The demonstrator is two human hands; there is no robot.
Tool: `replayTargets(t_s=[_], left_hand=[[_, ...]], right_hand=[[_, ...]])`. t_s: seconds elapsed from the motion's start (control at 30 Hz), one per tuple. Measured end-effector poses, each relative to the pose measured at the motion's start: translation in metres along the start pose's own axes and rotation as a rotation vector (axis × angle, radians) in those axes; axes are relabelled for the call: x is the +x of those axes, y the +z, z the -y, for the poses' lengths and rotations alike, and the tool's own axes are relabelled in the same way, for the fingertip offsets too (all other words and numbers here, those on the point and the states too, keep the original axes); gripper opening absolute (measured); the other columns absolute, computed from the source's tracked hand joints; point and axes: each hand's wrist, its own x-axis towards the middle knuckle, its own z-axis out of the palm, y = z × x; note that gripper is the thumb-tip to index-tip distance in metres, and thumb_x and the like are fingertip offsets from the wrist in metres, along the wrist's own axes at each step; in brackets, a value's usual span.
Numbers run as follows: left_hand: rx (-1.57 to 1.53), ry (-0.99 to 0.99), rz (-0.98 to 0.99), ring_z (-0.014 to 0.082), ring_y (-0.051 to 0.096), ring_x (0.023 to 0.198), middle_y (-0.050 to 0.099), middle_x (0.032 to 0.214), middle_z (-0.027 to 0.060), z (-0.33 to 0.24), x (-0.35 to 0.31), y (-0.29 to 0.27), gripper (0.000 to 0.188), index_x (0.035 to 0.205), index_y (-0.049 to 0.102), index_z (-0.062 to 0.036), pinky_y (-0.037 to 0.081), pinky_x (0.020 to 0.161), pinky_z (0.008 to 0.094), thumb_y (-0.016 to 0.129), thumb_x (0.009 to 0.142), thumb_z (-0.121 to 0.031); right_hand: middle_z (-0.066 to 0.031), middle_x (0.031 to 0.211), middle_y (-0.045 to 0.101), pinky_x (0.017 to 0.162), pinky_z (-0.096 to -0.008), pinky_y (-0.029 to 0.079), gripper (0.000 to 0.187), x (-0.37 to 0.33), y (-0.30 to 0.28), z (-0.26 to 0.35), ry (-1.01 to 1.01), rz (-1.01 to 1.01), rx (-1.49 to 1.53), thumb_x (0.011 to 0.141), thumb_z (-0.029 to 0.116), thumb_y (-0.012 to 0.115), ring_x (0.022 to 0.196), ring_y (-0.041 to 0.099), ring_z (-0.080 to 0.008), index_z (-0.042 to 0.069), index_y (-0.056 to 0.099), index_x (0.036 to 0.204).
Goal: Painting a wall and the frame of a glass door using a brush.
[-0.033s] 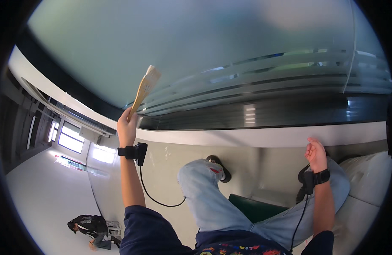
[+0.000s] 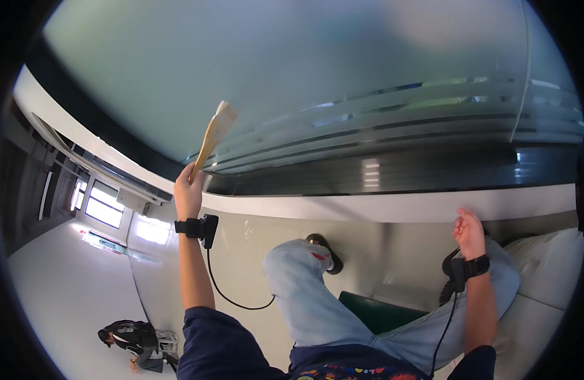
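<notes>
My left hand (image 2: 189, 187) grips the wooden handle of a flat paintbrush (image 2: 209, 140). The brush slants up to the right, its pale bristles at the top. Behind it is a large frosted glass panel (image 2: 273, 57) with clear stripes low down; whether the bristles touch the glass, I cannot tell. My right hand (image 2: 469, 233) is over my right leg, just below the white ledge (image 2: 368, 209), with its fingers loosely curled and nothing visible in them. Both wrists carry a black strap with a small device and a cable.
A dark frame strip (image 2: 304, 179) runs under the glass. Between my knees is a dark green surface (image 2: 377, 312). A pale covered block (image 2: 545, 272) is at the right. At the lower left, a person in dark clothes (image 2: 130, 335) sits apart, with windows (image 2: 104, 202) beyond.
</notes>
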Motion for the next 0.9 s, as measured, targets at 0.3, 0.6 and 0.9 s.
replayTargets(t_s=[0.3, 0.6, 0.9], left_hand=[[0.056, -0.062, -0.016, 0.0231, 0.060, 0.070, 0.062, 0.076, 0.0137, 0.009, -0.009, -0.005, 0.024, 0.096, 0.059, -0.0033, 0.044, 0.065, 0.0296, 0.054, 0.076, -0.017], [-0.187, 0.119, 0.160, 0.0258, 0.055, 0.057, 0.056, 0.064, 0.0152, -0.077, -0.022, 0.020, 0.019, 0.092, 0.058, -0.0024, 0.041, 0.054, 0.0309, 0.054, 0.079, -0.016], [0.238, -0.071, -0.121, 0.0316, 0.057, 0.066, 0.058, 0.066, 0.0166, 0.029, -0.005, 0.022, 0.029, 0.084, 0.060, -0.0047, 0.043, 0.057, 0.0390, 0.048, 0.083, -0.031]], right_hand=[[-0.0018, 0.062, 0.047, 0.049, -0.0236, 0.038, 0.014, 0.008, -0.006, -0.008, 0.011, -0.007, -0.007, 0.079, 0.017, 0.051, 0.052, 0.044, -0.0112, 0.007, 0.053, 0.088], [-0.0020, 0.061, 0.046, 0.049, -0.0247, 0.038, 0.012, 0.009, -0.007, -0.012, 0.034, -0.038, -0.015, 0.079, 0.017, 0.052, 0.051, 0.044, -0.0119, 0.008, 0.052, 0.087], [-0.0011, 0.060, 0.046, 0.050, -0.0265, 0.038, 0.014, 0.016, -0.018, -0.015, 0.042, -0.033, -0.063, 0.077, 0.021, 0.055, 0.052, 0.043, -0.0125, 0.009, 0.053, 0.085]])
